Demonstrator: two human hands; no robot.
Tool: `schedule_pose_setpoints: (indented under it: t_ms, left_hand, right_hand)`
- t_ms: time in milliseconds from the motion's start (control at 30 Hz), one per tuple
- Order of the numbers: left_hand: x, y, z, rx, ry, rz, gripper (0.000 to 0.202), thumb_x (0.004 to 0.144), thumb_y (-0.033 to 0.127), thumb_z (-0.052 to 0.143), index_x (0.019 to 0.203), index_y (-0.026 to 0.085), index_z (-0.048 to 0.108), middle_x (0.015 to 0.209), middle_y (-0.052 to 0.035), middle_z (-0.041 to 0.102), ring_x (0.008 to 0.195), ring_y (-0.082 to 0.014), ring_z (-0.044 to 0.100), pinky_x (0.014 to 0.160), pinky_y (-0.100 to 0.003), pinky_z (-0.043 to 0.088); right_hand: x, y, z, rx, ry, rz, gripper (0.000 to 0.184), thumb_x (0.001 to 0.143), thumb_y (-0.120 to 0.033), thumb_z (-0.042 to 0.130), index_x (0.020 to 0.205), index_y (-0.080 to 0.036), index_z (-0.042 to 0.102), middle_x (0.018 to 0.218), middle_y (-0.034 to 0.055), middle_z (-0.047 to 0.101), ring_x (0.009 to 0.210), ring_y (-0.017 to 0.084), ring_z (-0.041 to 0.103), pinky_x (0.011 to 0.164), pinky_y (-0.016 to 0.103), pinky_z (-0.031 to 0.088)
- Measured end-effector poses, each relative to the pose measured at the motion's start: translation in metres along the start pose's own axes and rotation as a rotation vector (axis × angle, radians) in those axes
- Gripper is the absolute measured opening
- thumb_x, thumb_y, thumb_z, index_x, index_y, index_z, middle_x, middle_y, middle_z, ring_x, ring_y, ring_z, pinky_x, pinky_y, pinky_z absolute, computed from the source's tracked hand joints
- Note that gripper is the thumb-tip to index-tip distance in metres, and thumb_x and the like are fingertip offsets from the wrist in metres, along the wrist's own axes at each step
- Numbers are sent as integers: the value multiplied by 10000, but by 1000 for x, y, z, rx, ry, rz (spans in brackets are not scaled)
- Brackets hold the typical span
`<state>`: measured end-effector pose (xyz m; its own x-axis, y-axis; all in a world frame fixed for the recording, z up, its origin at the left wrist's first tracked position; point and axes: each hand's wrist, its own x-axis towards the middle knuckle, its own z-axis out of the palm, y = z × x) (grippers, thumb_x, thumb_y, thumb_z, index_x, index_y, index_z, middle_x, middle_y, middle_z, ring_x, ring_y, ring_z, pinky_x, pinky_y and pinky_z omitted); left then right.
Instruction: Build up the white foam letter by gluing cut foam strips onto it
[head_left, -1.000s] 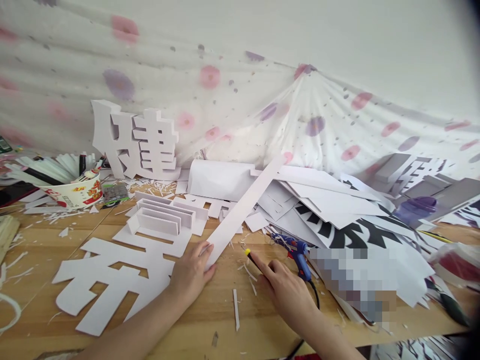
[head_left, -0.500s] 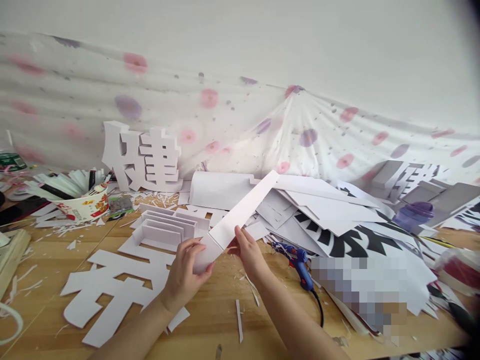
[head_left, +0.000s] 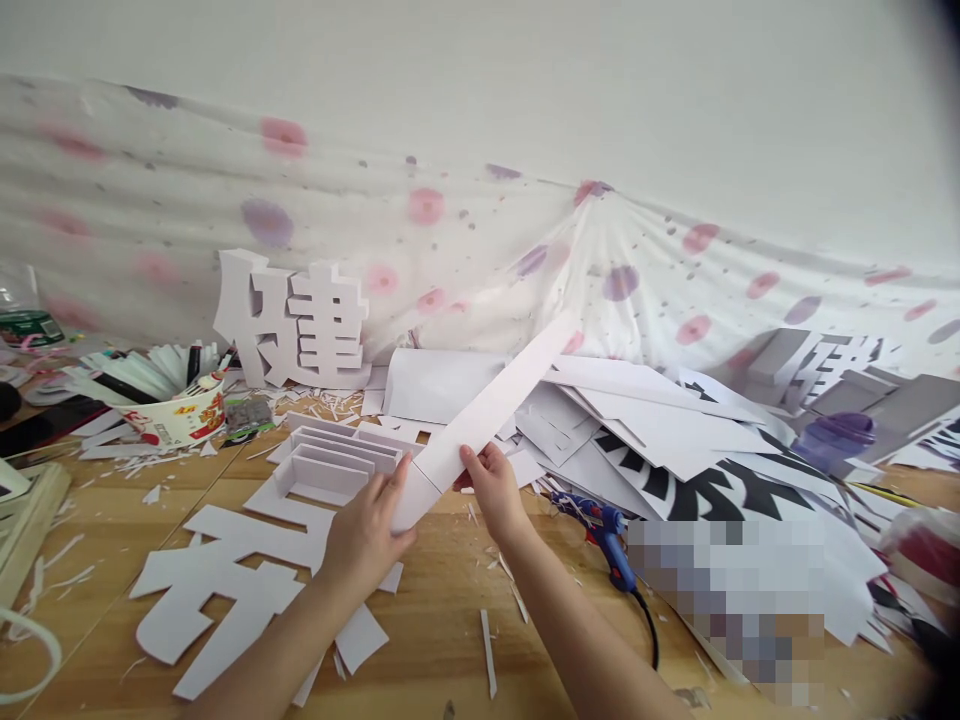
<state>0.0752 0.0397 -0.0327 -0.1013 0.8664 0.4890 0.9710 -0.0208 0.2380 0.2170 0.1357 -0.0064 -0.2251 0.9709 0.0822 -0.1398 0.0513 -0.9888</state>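
A long white foam-board strip slants up and away to the right, raised over the table. Across its near part runs a scored line. My left hand grips the near end, thumb on one side and fingers on the other. Farther along, my right hand pinches the strip's right edge, thumb on top, the other fingers partly hidden beneath. Left of my hands lies a flat white cut-out character, with upright white walls standing on its upper part.
A blue glue gun with a black cord lies right of my hands. Behind it spreads a pile of white sheets. A finished white 3D character stands at the back left, near a paper bowl of strips. Scraps litter the wooden table.
The strip's far end has risen slightly and shifted right. My left hand has turned, showing more of its back. The whole view has shifted a little.
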Motion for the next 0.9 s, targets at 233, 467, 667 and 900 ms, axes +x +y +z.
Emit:
schedule_pose_setpoints:
  t_ms: [233, 467, 667, 900]
  left_hand:
    - [22, 7, -44, 116, -438, -143, 749, 659, 172, 538, 1360, 233, 281, 1025, -43, 557, 869, -205, 581, 623, -269, 421]
    - [9, -8, -40, 241, -580, 4, 750, 583, 24, 506, 1305, 208, 413, 1013, -64, 592, 872, -240, 589, 677, -310, 422]
    - [6, -22, -38, -21, -418, -84, 697, 719, 278, 534, 1368, 285, 280, 1077, -36, 557, 891, -225, 583, 671, -289, 420]
    - [3, -36, -42, -143, -385, 0, 708, 732, 306, 572, 1363, 357, 257, 1013, -11, 556, 855, -199, 566, 693, -267, 409]
  right_hand:
    - [6, 22, 7, -201, 5, 2, 208, 755, -379, 543, 751, -194, 447, 503, -45, 572, 439, 136, 586, 457, 241, 456]
    - [30, 17, -6, -361, -13, 48, 117, 809, -300, 486, 750, -203, 459, 584, -5, 622, 479, 150, 618, 449, 240, 470]
    - [53, 20, -22, -532, -139, 171, 271, 840, -333, 464, 613, -188, 500, 543, 30, 632, 451, 127, 584, 449, 226, 455]
    - [10, 1, -8, -673, -339, 77, 281, 791, -436, 529, 668, -194, 601, 606, -2, 628, 495, 99, 510, 449, 201, 357]
